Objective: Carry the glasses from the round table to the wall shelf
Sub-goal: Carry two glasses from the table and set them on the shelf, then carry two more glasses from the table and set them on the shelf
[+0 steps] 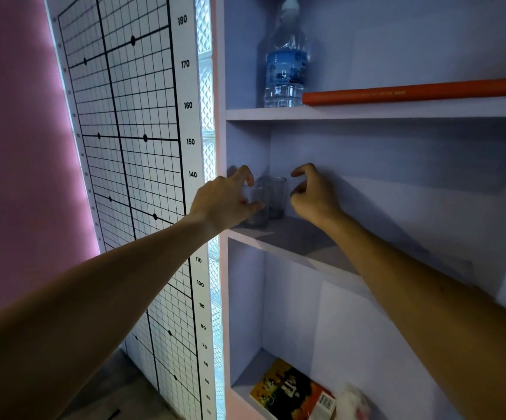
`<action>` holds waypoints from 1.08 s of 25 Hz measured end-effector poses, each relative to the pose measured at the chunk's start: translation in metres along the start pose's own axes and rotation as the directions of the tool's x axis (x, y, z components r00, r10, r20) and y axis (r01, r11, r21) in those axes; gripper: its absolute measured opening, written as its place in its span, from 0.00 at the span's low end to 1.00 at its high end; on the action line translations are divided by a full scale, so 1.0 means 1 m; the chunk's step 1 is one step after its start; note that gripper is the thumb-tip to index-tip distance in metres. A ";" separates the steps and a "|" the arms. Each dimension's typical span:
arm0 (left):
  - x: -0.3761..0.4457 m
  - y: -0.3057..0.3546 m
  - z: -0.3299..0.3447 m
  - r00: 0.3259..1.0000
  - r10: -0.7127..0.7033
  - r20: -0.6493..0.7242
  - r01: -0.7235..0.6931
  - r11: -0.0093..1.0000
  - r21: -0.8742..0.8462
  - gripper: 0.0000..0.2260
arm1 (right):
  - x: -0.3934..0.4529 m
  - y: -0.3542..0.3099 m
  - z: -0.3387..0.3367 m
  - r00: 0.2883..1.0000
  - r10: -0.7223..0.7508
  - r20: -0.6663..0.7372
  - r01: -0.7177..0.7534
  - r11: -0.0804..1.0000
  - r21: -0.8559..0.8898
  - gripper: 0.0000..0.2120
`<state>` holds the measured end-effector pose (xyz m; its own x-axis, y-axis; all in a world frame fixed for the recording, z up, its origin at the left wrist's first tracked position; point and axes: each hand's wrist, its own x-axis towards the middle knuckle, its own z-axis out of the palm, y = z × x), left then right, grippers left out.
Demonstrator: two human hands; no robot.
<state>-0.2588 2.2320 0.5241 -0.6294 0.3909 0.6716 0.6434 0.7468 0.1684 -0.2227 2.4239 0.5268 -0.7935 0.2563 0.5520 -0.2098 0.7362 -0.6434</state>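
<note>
Quick count: two glasses, a front glass (257, 207) and a back glass (277, 197), on the middle shelf board (291, 247). One water bottle (286, 68) and one orange tube (412, 93) up top. One book (291, 389) below (plus one white thing (356, 401), too blurry to identify). Two hands, left hand (224, 201) and right hand (312, 195).

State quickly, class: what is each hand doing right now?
Left hand: fingers curled round the nearer glass on the shelf.
Right hand: fingers loosely curled, holding nothing, beside the farther glass.
</note>
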 end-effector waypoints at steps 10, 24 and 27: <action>-0.038 -0.019 -0.014 0.991 -0.127 -0.031 0.123 0.986 -0.111 0.20 | -0.037 -0.048 0.036 0.945 -0.309 -0.108 0.318 0.944 0.086 0.07; -0.636 -0.175 -0.043 0.011 -0.874 0.486 0.926 0.192 0.325 0.08 | -0.372 -0.026 0.367 0.297 -0.042 0.954 0.225 0.974 -0.027 0.10; -0.789 -0.107 -0.037 -0.319 -0.778 0.541 0.929 -0.144 0.341 0.12 | -0.481 -0.005 0.393 0.032 0.135 0.990 0.263 0.955 -0.139 0.08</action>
<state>0.1850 1.8235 0.0030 -0.5356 -0.4141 -0.7359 -0.8258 0.4392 0.3539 -0.0641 2.0514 0.0558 -0.6197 -0.5123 -0.5945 -0.3293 0.8574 -0.3956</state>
